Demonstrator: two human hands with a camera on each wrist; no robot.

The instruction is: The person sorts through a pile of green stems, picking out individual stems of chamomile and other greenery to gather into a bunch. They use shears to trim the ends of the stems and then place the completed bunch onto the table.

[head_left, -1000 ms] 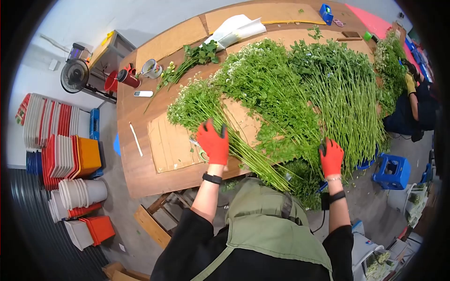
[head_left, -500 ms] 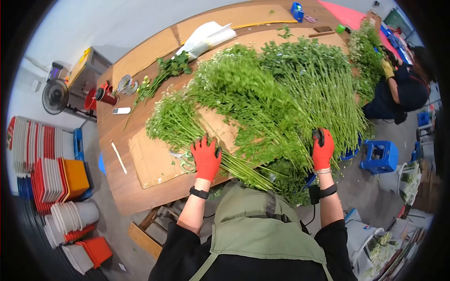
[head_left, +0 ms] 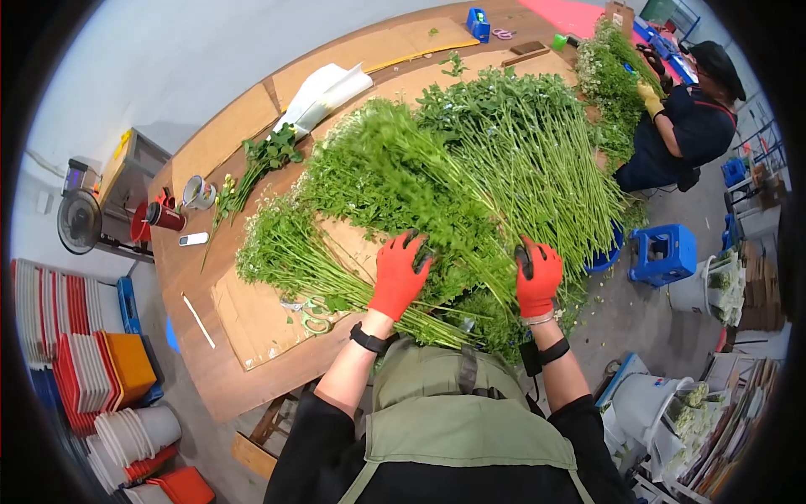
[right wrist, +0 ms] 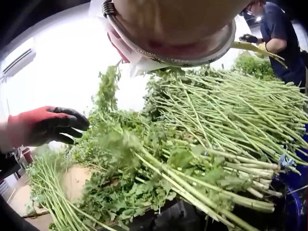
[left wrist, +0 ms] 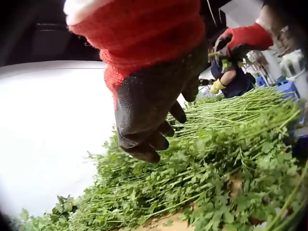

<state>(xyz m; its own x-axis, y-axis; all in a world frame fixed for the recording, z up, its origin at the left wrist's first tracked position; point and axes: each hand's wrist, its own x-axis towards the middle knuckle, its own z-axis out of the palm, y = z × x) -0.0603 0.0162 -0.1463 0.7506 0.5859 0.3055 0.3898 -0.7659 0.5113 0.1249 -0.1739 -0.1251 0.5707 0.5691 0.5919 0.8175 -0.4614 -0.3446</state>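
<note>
In a red glove with dark palm, the left hand [head_left: 401,275] hangs with loosely bent fingers and nothing in them; the left wrist view shows its dark fingertips [left wrist: 147,155] over the greenery. The right hand [head_left: 537,281], gloved alike, has its fingers curled round the lower end of a leafy flower stem [head_left: 483,197], whose blurred top lies up and left. In the left wrist view the right hand [left wrist: 245,41] shows a bit of green at its fingers. Under both hands spreads a heap of leafy white-flowered stems [head_left: 353,181]. A smaller bunch [head_left: 290,244] lies to the left.
Thick bare-stalked stems [head_left: 546,168] lie to the right. Scissors [head_left: 315,319] rest on cardboard [head_left: 252,319] at the left. Farther back are white wrapping paper [head_left: 323,97], a cup [head_left: 199,193] and a blue tape dispenser [head_left: 478,25]. Another person [head_left: 680,126] works at the right, near a blue stool [head_left: 663,254].
The left hand has moved off the smaller bunch, rightward to the heap's near edge. The right hand has drawn a stem leftward, its leafy top blurring. The view has turned to the right.
</note>
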